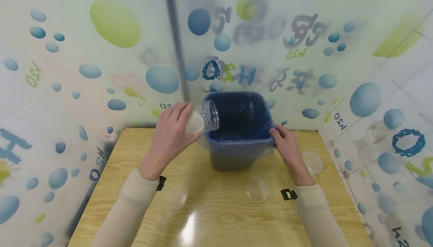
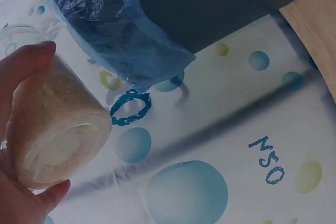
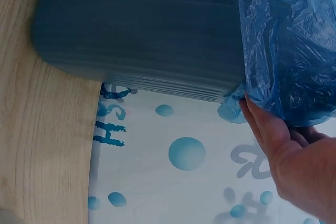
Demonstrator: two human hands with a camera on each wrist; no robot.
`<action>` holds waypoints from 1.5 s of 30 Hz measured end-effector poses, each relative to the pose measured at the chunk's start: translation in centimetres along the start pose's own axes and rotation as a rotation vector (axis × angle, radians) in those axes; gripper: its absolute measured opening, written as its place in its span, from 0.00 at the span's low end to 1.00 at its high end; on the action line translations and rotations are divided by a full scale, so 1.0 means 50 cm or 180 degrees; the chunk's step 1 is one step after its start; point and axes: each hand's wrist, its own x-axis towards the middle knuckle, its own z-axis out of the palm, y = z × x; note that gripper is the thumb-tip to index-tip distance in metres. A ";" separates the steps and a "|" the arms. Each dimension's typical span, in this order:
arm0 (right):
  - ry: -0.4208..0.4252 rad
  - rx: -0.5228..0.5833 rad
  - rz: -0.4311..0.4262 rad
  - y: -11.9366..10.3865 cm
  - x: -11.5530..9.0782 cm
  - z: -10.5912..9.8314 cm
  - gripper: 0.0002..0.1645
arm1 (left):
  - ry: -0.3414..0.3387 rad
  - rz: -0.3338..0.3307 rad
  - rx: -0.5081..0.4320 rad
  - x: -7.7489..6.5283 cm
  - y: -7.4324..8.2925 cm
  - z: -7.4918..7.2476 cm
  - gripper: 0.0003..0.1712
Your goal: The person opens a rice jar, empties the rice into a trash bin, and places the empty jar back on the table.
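Note:
My left hand (image 1: 170, 134) grips a clear jar (image 2: 63, 114) with pale, grainy contents. In the head view the jar lies on its side, its threaded mouth (image 1: 211, 115) over the left rim of a dark bin (image 1: 230, 162). No lid shows on that mouth. A thin blue bag (image 3: 294, 45) lines the bin and folds over its rim. At the bin's right front corner, my right hand (image 1: 287, 145) pinches the bag and rim, thumb on top. Its fingertips are partly hidden under the plastic in the right wrist view.
A clear round disc (image 1: 258, 191) lies on the wooden table (image 1: 152, 213) in front of the bin. Another clear round piece (image 1: 312, 162) sits behind the right wrist, partly hidden. A patterned curtain (image 1: 128, 70) hangs behind the table, with similar sheeting along both sides.

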 end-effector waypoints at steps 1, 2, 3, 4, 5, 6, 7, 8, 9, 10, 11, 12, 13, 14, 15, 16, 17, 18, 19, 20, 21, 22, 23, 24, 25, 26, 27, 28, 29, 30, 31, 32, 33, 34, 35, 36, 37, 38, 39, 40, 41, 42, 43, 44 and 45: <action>0.0000 -0.0004 -0.0006 0.000 0.000 0.000 0.31 | -0.0015 0.0034 0.0029 0.003 0.000 0.000 0.52; -0.0003 -0.0003 -0.0009 0.001 0.000 0.000 0.31 | -0.0036 0.0068 0.0060 0.006 0.000 -0.001 0.52; 0.0001 -0.0004 -0.0010 0.001 0.000 0.000 0.31 | -0.0052 0.0099 0.0080 0.009 0.001 -0.001 0.52; 0.0004 -0.0001 -0.0016 0.001 -0.001 0.000 0.31 | -0.0064 0.0127 0.0097 0.011 0.001 -0.001 0.51; 0.0011 0.0014 -0.0008 0.001 -0.001 0.001 0.31 | -0.0075 0.0154 0.0109 0.014 0.001 -0.001 0.51; 0.0011 0.0031 -0.0001 0.001 -0.002 0.001 0.31 | -0.0085 0.0177 0.0120 0.017 0.001 -0.001 0.51; 0.0014 0.0046 0.0008 0.001 -0.002 0.001 0.31 | -0.0082 0.0200 0.0135 0.019 0.002 -0.001 0.50; 0.0014 0.0049 0.0015 0.000 -0.002 0.001 0.31 | -0.0082 0.0221 0.0148 0.021 0.002 0.000 0.50; 0.0011 0.0049 0.0010 0.000 -0.002 0.001 0.31 | -0.0074 0.0241 0.0158 0.023 0.002 0.000 0.50; 0.0012 0.0063 0.0011 0.000 -0.002 0.001 0.31 | -0.0072 0.0256 0.0172 0.025 0.002 0.000 0.50; 0.0014 0.0073 0.0018 0.000 -0.001 0.001 0.31 | -0.0064 0.0272 0.0187 0.027 0.003 0.000 0.51; 0.0017 0.0068 0.0015 0.000 -0.001 0.002 0.31 | -0.0051 0.0288 0.0202 0.028 0.003 0.000 0.51; 0.0019 0.0059 0.0013 -0.001 -0.001 0.002 0.31 | -0.0049 0.0304 0.0222 0.030 0.003 0.000 0.51; 0.0021 0.0051 0.0010 -0.001 -0.001 0.003 0.30 | -0.0049 0.0321 0.0236 0.031 0.003 0.000 0.51; 0.0026 0.0043 0.0006 -0.001 -0.001 0.003 0.30 | -0.0059 0.0338 0.0249 0.032 0.003 0.000 0.50; 0.0036 0.0043 0.0016 -0.001 -0.001 0.003 0.30 | -0.0074 0.0355 0.0259 0.034 0.003 0.000 0.50; 0.0039 0.0035 0.0015 -0.001 -0.001 0.003 0.30 | -0.0088 0.0373 0.0266 0.035 0.003 0.000 0.50; 0.0040 0.0025 0.0013 -0.001 -0.002 0.003 0.30 | -0.0104 0.0394 0.0266 0.035 0.002 0.001 0.50; 0.0034 0.0031 0.0007 -0.002 -0.002 0.003 0.30 | -0.0128 0.0411 0.0274 0.036 0.002 0.001 0.50; 0.0031 0.0041 0.0002 -0.002 -0.002 0.002 0.30 | -0.0135 0.0428 0.0273 0.037 0.002 0.001 0.50; 0.0025 0.0047 -0.0004 -0.002 -0.003 0.002 0.30 | -0.0153 0.0442 0.0273 0.037 0.001 0.002 0.50; 0.0019 0.0059 -0.0008 -0.002 -0.003 0.002 0.30 | -0.0156 0.0457 0.0277 0.038 0.001 0.002 0.50; 0.0008 0.0066 -0.0014 -0.003 -0.004 0.002 0.30 | -0.0160 0.0472 0.0285 0.039 0.002 0.003 0.50; 0.0000 0.0065 -0.0017 -0.004 -0.005 0.002 0.30 | -0.0158 0.0485 0.0293 0.039 0.002 0.003 0.51; -0.0011 0.0067 -0.0020 -0.004 -0.006 0.001 0.30 | -0.0164 0.0491 0.0308 0.040 0.002 0.004 0.51; -0.0018 0.0068 -0.0016 -0.004 -0.006 0.001 0.30 | -0.0169 0.0496 0.0318 0.041 0.001 0.005 0.51; -0.0024 0.0061 -0.0013 -0.004 -0.007 0.001 0.30 | -0.0177 0.0503 0.0334 0.041 0.002 0.006 0.51; -0.0031 0.0061 -0.0014 -0.004 -0.007 0.001 0.30 | -0.0185 0.0507 0.0348 0.042 0.002 0.007 0.51; -0.0040 0.0060 -0.0011 -0.004 -0.007 0.001 0.31 | -0.0196 0.0511 0.0360 0.043 0.002 0.007 0.51; -0.0043 0.0050 -0.0010 -0.004 -0.006 0.001 0.31 | -0.0202 0.0515 0.0370 0.043 0.001 0.008 0.51; -0.0050 0.0042 -0.0017 -0.003 -0.006 0.001 0.31 | -0.0214 0.0514 0.0377 0.044 0.002 0.009 0.51; -0.0051 0.0033 -0.0019 -0.003 -0.006 0.001 0.31 | -0.0214 0.0519 0.0378 0.044 0.002 0.009 0.51; -0.0053 0.0016 -0.0024 -0.002 -0.005 0.001 0.31 | -0.0217 0.0521 0.0384 0.045 0.002 0.009 0.51; -0.0057 0.0002 -0.0028 -0.001 -0.004 0.001 0.31 | -0.0222 0.0522 0.0382 0.045 0.002 0.009 0.51; -0.0064 -0.0013 -0.0028 0.000 -0.004 0.001 0.32 | -0.0224 0.0523 0.0387 0.045 0.002 0.009 0.50; -0.0065 -0.0032 -0.0030 0.001 -0.003 0.000 0.32 | -0.0229 0.0525 0.0388 0.046 0.002 0.009 0.50; -0.0069 -0.0045 -0.0028 0.002 -0.002 0.000 0.32 | -0.0237 0.0528 0.0394 0.046 0.002 0.009 0.50; -0.0068 -0.0057 -0.0020 0.003 -0.002 0.000 0.32 | -0.0243 0.0536 0.0398 0.046 0.002 0.009 0.50; -0.0070 -0.0066 -0.0018 0.003 -0.001 0.000 0.32 | -0.0257 0.0544 0.0413 0.047 0.002 0.009 0.50; -0.0073 -0.0077 -0.0016 0.004 -0.001 0.000 0.33 | -0.0260 0.0560 0.0422 0.047 0.002 0.010 0.50; -0.0074 -0.0092 -0.0019 0.003 -0.001 0.000 0.33 | -0.0271 0.0572 0.0440 0.047 0.002 0.011 0.50; -0.0076 -0.0099 -0.0020 0.003 -0.002 0.000 0.33 | -0.0282 0.0590 0.0456 0.047 0.001 0.011 0.50; -0.0082 -0.0103 -0.0019 0.003 -0.002 0.000 0.33 | -0.0295 0.0605 0.0473 0.047 0.001 0.012 0.51; -0.0084 -0.0110 -0.0022 0.002 -0.002 0.000 0.33 | -0.0304 0.0622 0.0486 0.047 0.001 0.012 0.52; -0.0089 -0.0104 -0.0021 0.002 -0.003 0.000 0.33 | -0.0321 0.0633 0.0506 0.047 0.001 0.013 0.53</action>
